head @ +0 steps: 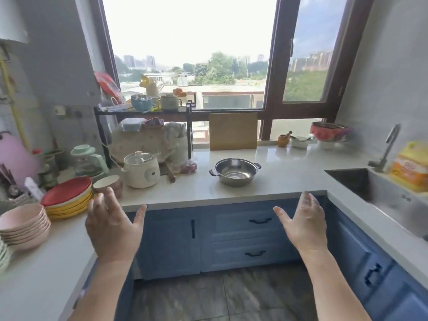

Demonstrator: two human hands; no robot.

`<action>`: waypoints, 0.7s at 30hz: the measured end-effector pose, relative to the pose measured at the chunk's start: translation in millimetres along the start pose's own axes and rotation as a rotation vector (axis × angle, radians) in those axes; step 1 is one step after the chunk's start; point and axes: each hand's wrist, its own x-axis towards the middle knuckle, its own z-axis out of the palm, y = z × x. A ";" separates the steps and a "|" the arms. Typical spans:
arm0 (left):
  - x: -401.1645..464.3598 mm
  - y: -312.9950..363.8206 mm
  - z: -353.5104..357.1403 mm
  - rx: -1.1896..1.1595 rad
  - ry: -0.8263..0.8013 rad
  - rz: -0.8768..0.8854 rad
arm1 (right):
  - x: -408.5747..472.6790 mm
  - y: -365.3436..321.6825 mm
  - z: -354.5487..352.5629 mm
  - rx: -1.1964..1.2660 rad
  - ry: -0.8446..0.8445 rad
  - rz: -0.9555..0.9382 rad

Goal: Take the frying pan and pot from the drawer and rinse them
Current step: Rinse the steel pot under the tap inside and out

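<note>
A steel pot (pixel 235 171) with two dark handles stands empty on the white counter (pixel 289 177), below the window. Two blue drawers sit shut under it, the upper drawer (pixel 240 224) above the lower drawer (pixel 243 254), each with a black handle. My left hand (pixel 111 224) and my right hand (pixel 305 224) hover in front of the cabinets, palms facing each other, fingers spread, holding nothing. No frying pan is in sight. The steel sink (pixel 375 188) lies at the right with a tap (pixel 386 149) behind it.
Stacked pink bowls (pixel 23 224) and red and yellow plates (pixel 69 198) crowd the left counter. A white electric cooker (pixel 141 169), a shelf rack (pixel 148 112) and a wooden cutting board (pixel 232 131) stand at the back. A yellow bag (pixel 410 167) sits beside the sink.
</note>
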 end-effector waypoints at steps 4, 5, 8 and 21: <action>54.1 42.7 66.8 -0.033 -0.044 0.050 | 64.8 6.7 23.6 -0.043 0.018 0.057; 63.2 52.5 83.4 -0.033 -0.061 0.056 | 79.0 10.5 30.6 -0.053 0.015 0.069; 86.1 83.0 132.0 -0.032 -0.120 0.056 | 121.1 23.4 51.2 -0.063 0.019 0.105; 178.7 223.5 333.4 0.002 -0.193 0.010 | 369.4 80.6 155.3 -0.007 -0.129 0.030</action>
